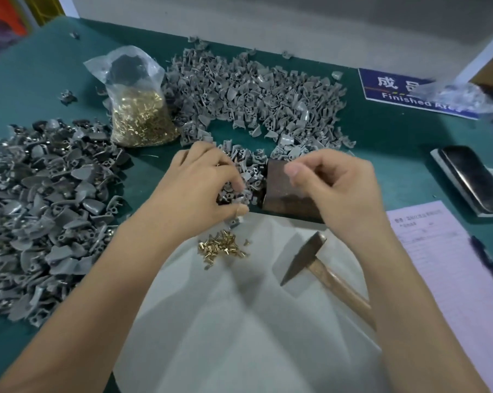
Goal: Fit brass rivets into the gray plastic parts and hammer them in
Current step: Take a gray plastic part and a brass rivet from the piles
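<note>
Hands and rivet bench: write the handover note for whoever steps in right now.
Left hand: fingers curled into the small cluster of gray parts beside the metal block, pinching one part.
Right hand: fingers curled above the block; what it holds, if anything, cannot be seen.
Hammer lies untouched on the white sheet, loose brass rivets next to it.
Stock: bag of rivets, far pile of gray parts, darker pile at left.
Left to do: fit a rivet, hammer it in, repeat.
</note>
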Available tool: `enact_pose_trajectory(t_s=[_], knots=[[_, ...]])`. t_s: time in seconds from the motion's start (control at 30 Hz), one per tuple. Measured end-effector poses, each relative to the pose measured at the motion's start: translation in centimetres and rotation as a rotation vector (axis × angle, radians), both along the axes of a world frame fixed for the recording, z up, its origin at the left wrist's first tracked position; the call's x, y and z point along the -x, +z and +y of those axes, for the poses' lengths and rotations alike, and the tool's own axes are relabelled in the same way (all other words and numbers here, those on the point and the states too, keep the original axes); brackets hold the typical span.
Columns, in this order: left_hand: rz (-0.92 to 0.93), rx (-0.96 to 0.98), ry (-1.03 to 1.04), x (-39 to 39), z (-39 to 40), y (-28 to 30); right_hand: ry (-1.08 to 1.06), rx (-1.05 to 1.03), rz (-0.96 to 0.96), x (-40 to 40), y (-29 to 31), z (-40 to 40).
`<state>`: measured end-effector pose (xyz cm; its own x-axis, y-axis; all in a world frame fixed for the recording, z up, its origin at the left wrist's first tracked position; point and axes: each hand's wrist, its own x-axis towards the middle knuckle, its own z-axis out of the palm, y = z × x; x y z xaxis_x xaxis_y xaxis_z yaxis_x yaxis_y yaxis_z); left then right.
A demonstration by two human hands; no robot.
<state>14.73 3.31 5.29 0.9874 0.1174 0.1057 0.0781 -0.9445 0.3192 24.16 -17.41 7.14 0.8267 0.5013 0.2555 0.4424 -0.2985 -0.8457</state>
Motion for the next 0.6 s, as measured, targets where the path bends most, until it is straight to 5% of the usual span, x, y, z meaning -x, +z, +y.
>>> enact_pose_trajectory(t_s=[0.3,0.6], knots=[[-0.052,-0.094,0.004,0.1,-0.5,0.0,-0.057,-0.006,-0.107,-0.3,-1.6,-1.4],[-0.296,0.578,-0.028,-2.5,-3.1,2.1,-0.174,-0.198,0.100,-0.8,-1.5,-1.9]])
